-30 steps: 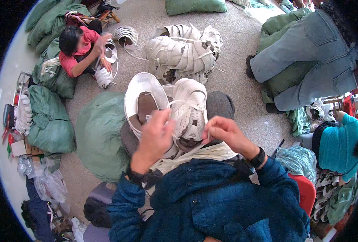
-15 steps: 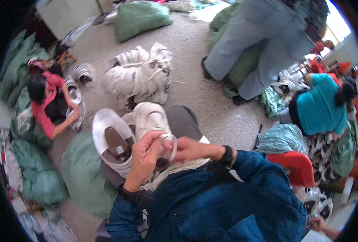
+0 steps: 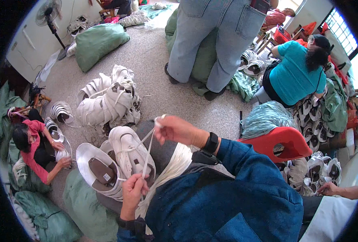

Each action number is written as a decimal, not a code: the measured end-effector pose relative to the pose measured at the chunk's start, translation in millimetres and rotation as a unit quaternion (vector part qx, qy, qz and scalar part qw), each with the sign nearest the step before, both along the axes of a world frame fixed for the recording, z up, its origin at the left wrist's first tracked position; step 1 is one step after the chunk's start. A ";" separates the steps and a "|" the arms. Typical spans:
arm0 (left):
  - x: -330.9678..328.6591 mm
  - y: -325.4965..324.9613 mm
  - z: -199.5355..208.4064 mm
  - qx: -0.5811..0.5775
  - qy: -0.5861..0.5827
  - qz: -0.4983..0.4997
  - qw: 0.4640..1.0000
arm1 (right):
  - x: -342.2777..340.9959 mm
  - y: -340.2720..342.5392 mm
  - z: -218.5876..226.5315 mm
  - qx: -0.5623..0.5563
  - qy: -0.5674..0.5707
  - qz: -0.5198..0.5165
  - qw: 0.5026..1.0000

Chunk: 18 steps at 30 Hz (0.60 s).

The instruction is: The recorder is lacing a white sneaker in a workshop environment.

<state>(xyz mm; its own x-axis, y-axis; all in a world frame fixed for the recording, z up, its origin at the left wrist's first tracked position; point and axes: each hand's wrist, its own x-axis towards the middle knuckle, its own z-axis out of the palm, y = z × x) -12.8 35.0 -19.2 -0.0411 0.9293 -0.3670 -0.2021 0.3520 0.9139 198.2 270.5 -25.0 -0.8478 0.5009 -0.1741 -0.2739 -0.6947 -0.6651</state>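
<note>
A white shoelace [image 3: 148, 155] runs taut between my two hands, over a white sneaker [image 3: 128, 149] that rests on my lap. My left hand [image 3: 133, 191] pinches the lower part of the lace near the sneaker's opening. Higher and to the right, my right hand [image 3: 179, 131] grips the lace's upper end between closed fingers. Some lacing crosses the sneaker's front. Beside it on the left lies another white shoe [image 3: 100, 169], its brown insole showing. A bundle of loose cream laces [image 3: 171, 171] is draped over my thigh, under my right forearm.
White shoes [image 3: 108, 101] are heaped on the floor ahead. Green sacks [image 3: 102, 44] lie around. On the right is a red stool [image 3: 277, 143] with pale blue strands [image 3: 269, 119]. A person in jeans [image 3: 215, 36] stands ahead; other people sit at both sides.
My hands, close together over the sneaker before, have moved apart. The right hand has drawn the lace up and away; the left is lower. The whole view has shifted.
</note>
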 end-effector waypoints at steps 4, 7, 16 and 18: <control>-7.0 -8.0 4.5 -0.016 0.062 0.037 0.997 | 18.4 4.7 3.2 0.171 -0.210 0.023 0.962; 1.7 -0.1 1.3 0.014 0.153 -0.015 0.988 | 8.4 -13.3 -0.9 0.597 -0.330 -0.232 0.693; 16.7 16.3 34.8 0.082 0.129 -0.003 0.988 | -8.9 -60.8 40.0 0.481 -0.176 0.168 0.842; 5.7 2.8 22.0 0.059 0.115 0.008 0.992 | 6.4 -47.3 37.1 0.456 -0.192 0.117 0.861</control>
